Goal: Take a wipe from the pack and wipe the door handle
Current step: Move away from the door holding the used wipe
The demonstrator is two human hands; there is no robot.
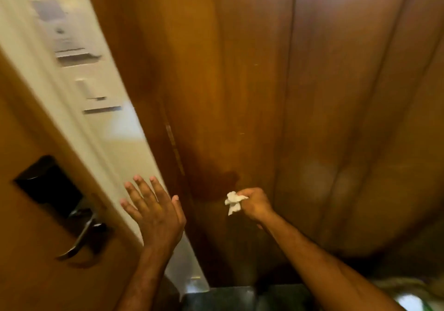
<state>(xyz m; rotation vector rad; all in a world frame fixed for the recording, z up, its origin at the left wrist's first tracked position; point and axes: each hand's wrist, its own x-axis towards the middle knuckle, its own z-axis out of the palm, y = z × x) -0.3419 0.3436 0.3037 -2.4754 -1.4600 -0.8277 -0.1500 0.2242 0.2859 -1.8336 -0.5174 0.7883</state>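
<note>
At the far left a brown wooden door (28, 250) stands open, its pale edge (79, 128) running diagonally from the upper left down toward the bottom centre. On the door's face sits a dark rectangular lock plate (48, 183), and just below it the metal lever door handle (80, 236) slopes down to the left, its tip pointing toward the lower left corner. The whole door is smeared by motion blur, so the fittings set into the pale edge higher up are hard to read; they look like latch or strike plates, but I cannot be sure.

Next comes the left hand (153, 209), palm away from the camera, all fingers spread wide and holding nothing. It overlaps the pale door edge, just right of the handle and not touching it; whether the palm presses on the edge I cannot tell.

To the right of that, the right hand (254, 205) is curled closed around a crumpled white wipe (233, 201), which sticks out from the thumb side of the fist. The wipe is well apart from the handle, held in front of a dark wooden wall panel (312, 94) that fills the middle and right of the view. A dark tiled floor (228, 298) shows along the bottom.
</note>
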